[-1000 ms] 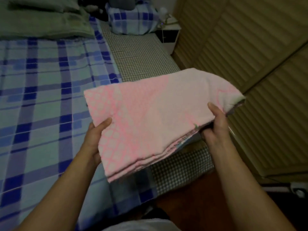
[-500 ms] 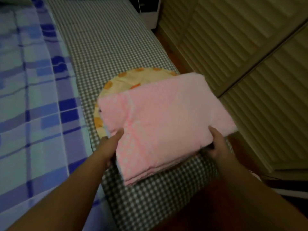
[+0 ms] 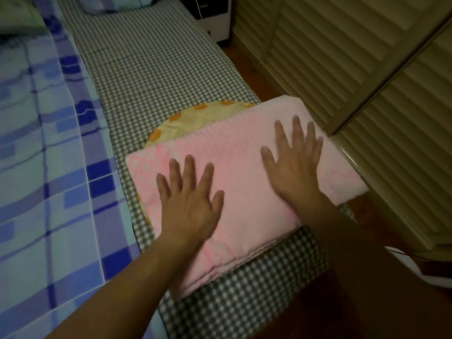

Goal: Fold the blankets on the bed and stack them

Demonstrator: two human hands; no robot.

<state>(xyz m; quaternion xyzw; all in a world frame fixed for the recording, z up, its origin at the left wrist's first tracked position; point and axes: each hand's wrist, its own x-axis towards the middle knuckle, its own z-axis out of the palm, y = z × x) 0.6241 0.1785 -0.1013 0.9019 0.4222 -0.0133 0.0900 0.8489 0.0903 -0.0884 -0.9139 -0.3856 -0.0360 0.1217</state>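
I see the bed (image 3: 151, 77) filling most of the view, a gingham-checked strip along its right edge and a blue plaid sheet (image 3: 44, 167) over the rest. The stack sits on the checked strip near the bed's front right corner, I judge so that the plaid area is free for any further folding. Underneath lies a folded yellow blanket with orange dots (image 3: 195, 118), only its rounded far-left edge showing. The folded pink blanket (image 3: 244, 189) lies on top of it, its right end hanging a little past the bed's right edge. It reads as a thick rectangle of several layers, visible at the near edge, with a raised lattice pattern on the left part and a smoother right part. My left hand (image 3: 189, 204) and right hand (image 3: 294, 162) rest flat on it, fingers spread and straight, gripping nothing; I take this as pressing the layers down so that the pile sits level.
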